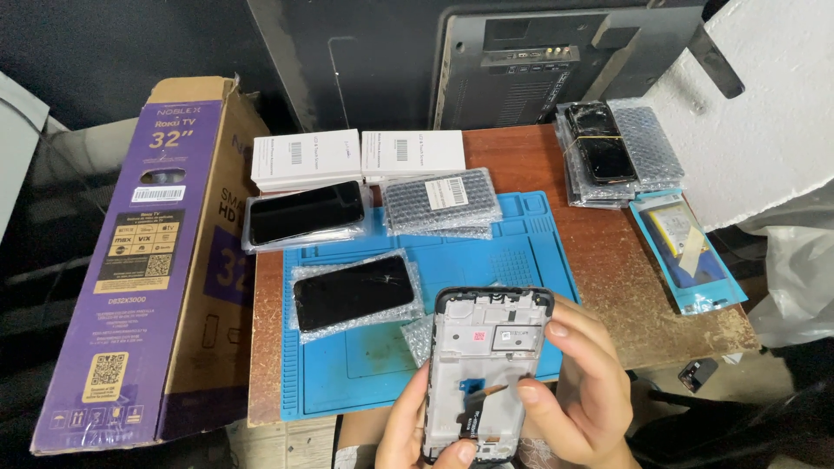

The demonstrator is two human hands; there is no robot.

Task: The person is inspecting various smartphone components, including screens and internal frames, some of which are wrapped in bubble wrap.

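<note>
Nearest the camera, both hands hold a phone screen assembly [488, 369] with its bare inner frame face up, a silver-grey plate in a black rim, above the near edge of the blue repair mat [521, 252]. The left hand [408, 430] cups its lower left side, thumb laid over the bottom edge, so that grip is closed on the frame. The right hand [582, 382] wraps the right side, its grip also closed on the part, with the thumb tip pressing near a dark flex ribbon in the lower middle of the plate.

The step in hand looks like inspection or handling of that ribbon. As a judgement, whatever follows calls for a light touch there, since such a ribbon creases easily, and for steady support from the other hand.

Just beyond the assembly, on the mat, lies a cracked phone screen in bubble wrap [354, 293]. Further up the mat's left side sits a second wrapped dark screen [306, 213], and to its right a bubble-wrap packet with a white label [443, 201]. Behind these, two white boxes [358, 156] lie side by side on the brown tabletop [608, 260].

Right of the mat are a blue-edged clear packet [686, 247] and, further back, a stack of wrapped screens [608, 152]. Left of the mat leans a purple television carton [148, 260]. Farthest stands the black back of a television [539, 69].
</note>
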